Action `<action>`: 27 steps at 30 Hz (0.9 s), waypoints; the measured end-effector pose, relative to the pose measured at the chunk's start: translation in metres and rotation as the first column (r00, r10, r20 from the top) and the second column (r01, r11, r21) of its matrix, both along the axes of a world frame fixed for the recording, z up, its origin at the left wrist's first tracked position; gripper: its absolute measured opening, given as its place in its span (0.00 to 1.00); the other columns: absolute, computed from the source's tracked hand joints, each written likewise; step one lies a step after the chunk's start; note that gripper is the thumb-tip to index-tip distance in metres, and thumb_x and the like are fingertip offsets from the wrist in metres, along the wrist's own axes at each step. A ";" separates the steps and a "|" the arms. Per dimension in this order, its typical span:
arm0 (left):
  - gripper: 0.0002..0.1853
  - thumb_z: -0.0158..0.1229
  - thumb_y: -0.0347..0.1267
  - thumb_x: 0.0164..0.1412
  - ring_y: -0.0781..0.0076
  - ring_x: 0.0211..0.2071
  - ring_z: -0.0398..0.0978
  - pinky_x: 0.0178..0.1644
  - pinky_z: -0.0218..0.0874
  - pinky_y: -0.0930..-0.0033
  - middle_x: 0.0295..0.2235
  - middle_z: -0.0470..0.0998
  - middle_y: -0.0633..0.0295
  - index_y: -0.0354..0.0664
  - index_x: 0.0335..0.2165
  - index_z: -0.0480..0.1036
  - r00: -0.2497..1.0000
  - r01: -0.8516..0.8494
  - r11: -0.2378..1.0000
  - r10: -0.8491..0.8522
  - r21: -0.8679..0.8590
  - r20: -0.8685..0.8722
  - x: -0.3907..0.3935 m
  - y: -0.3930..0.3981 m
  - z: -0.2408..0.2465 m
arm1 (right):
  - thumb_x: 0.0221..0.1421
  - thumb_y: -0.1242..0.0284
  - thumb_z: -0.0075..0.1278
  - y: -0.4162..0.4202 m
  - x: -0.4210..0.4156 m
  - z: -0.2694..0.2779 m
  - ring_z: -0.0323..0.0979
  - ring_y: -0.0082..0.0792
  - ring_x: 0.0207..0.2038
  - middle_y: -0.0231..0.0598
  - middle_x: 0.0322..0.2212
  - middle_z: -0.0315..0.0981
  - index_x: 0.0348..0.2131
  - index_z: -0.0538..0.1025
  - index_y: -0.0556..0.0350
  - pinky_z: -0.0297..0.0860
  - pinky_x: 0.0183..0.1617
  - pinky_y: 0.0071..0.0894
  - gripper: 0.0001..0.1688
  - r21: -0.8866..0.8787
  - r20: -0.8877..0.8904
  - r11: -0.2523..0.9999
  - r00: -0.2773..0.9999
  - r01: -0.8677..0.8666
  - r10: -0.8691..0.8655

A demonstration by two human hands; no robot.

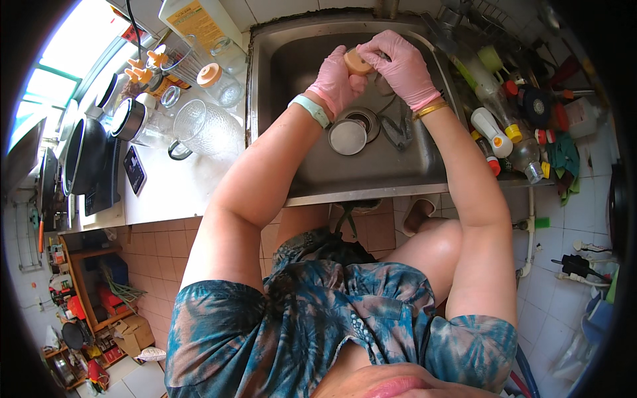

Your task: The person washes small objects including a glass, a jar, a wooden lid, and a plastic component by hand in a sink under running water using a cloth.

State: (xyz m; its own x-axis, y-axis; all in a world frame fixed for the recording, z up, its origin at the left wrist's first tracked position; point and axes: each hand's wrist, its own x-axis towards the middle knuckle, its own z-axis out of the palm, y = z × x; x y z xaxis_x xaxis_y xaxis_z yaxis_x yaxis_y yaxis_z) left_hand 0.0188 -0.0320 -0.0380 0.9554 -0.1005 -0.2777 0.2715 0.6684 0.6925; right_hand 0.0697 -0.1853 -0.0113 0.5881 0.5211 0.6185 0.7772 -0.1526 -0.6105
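Observation:
Both my hands wear pink gloves and are over the far half of a metal sink (348, 191). My left hand (338, 79) holds a round, peach-coloured lid (356, 61) between its fingers. The fingertips of my right hand (398, 67) are closed at the lid's right edge; a small dark thing shows beside them, too hidden to name. Below the hands, a round metal disc (348, 137) lies partly over the sink drain (362, 122). A dark mesh bag (398, 127) lies on the sink bottom to the right.
On the left counter stand a textured glass pitcher (204, 129), a glass jar with an orange lid (221, 87), several other jars and a phone (135, 169). Bottles, one with a yellow cap (513, 133), crowd the sink's right side. A pale jug (196, 22) stands at the back left.

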 end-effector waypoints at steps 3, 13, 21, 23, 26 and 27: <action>0.23 0.32 0.49 0.71 0.74 0.19 0.61 0.23 0.52 0.73 0.24 0.69 0.66 0.48 0.32 0.67 0.999 0.006 0.998 -0.003 -0.061 0.049 0.008 0.014 -0.012 | 0.55 0.75 0.58 0.008 -0.014 -0.001 0.74 0.31 0.34 0.33 0.32 0.76 0.33 0.79 0.57 0.71 0.41 0.26 0.05 0.052 0.077 0.992 0.991 -0.117 0.113; 0.23 0.33 0.49 0.72 0.75 0.20 0.61 0.24 0.54 0.75 0.25 0.69 0.67 0.48 0.33 0.68 0.996 -0.079 0.997 0.078 0.025 0.030 -0.001 0.003 -0.002 | 0.53 0.70 0.59 0.009 -0.014 -0.004 0.74 0.38 0.35 0.35 0.32 0.75 0.34 0.80 0.52 0.71 0.41 0.30 0.08 0.085 0.019 0.992 0.996 -0.094 0.093; 0.31 0.27 0.49 0.74 0.78 0.19 0.58 0.24 0.54 0.79 0.32 0.77 0.63 0.37 0.45 0.72 0.968 0.186 0.980 -0.171 -0.068 0.183 -0.002 0.006 -0.003 | 0.55 0.69 0.59 -0.002 0.017 -0.012 0.77 0.33 0.38 0.35 0.36 0.80 0.37 0.82 0.53 0.71 0.45 0.28 0.11 0.147 -0.193 0.965 0.963 0.216 -0.186; 0.33 0.26 0.49 0.74 0.77 0.19 0.56 0.23 0.53 0.79 0.35 0.79 0.60 0.34 0.49 0.71 0.930 0.299 0.935 -0.242 -0.190 0.275 0.001 0.013 -0.003 | 0.56 0.68 0.59 -0.008 0.023 -0.013 0.77 0.30 0.39 0.34 0.38 0.81 0.38 0.82 0.54 0.71 0.46 0.28 0.11 0.199 -0.287 0.954 0.944 0.226 -0.164; 0.34 0.25 0.50 0.74 0.77 0.21 0.61 0.24 0.55 0.80 0.41 0.79 0.58 0.35 0.53 0.69 0.969 0.134 0.986 -0.108 -0.104 0.222 -0.002 0.008 0.008 | 0.57 0.69 0.58 -0.012 0.025 -0.011 0.77 0.27 0.41 0.34 0.40 0.81 0.40 0.81 0.54 0.70 0.48 0.26 0.12 0.233 -0.230 0.941 0.954 0.246 -0.193; 0.33 0.26 0.49 0.74 0.77 0.23 0.64 0.25 0.57 0.81 0.41 0.78 0.58 0.35 0.53 0.68 0.970 0.127 0.986 -0.100 -0.111 0.223 -0.004 0.007 0.011 | 0.57 0.69 0.58 -0.012 0.022 -0.008 0.77 0.28 0.42 0.34 0.40 0.81 0.41 0.81 0.54 0.70 0.48 0.26 0.13 0.233 -0.213 0.939 0.955 0.254 -0.205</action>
State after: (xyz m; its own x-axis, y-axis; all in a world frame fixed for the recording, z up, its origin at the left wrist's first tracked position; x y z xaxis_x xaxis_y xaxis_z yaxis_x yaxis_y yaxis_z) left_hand 0.0150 -0.0252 -0.0272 0.9716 -0.2326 -0.0444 0.2038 0.7261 0.6567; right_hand 0.0922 -0.1975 -0.0195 0.7882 0.1971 0.5830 0.6107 -0.1336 -0.7805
